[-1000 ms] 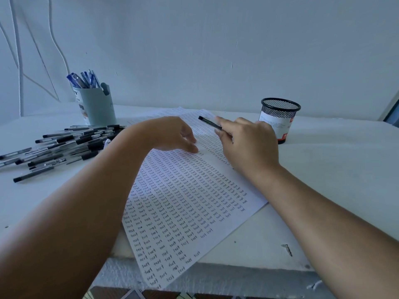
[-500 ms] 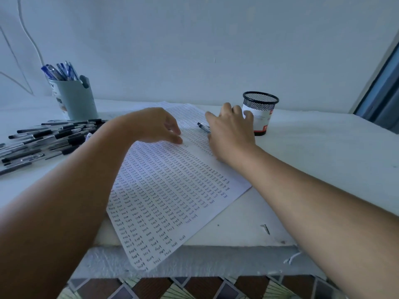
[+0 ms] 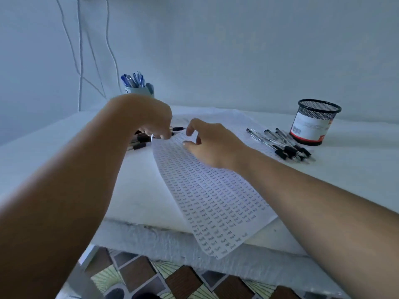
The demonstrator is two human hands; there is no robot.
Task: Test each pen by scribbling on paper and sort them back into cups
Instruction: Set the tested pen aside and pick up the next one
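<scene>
The paper [image 3: 216,195] carries handwritten rows, seemingly "test".

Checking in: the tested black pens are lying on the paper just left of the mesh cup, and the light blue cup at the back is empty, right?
Not quite. The light blue cup is not empty: blue pens stand in it, as the head view shows. The rest holds: the black pens lie on the paper just left of the mesh cup.

At frame centre the left hand [image 3: 151,117] is reaching over the black pens [image 3: 140,140], fingers curled at the paper [image 3: 216,197] edge, while the right hand [image 3: 211,143] is resting on the sheet. More pens [image 3: 285,145] are lying beside the mesh cup [image 3: 313,123] at right; the blue cup [image 3: 140,90] is standing behind on the white surface [image 3: 356,169].
</scene>
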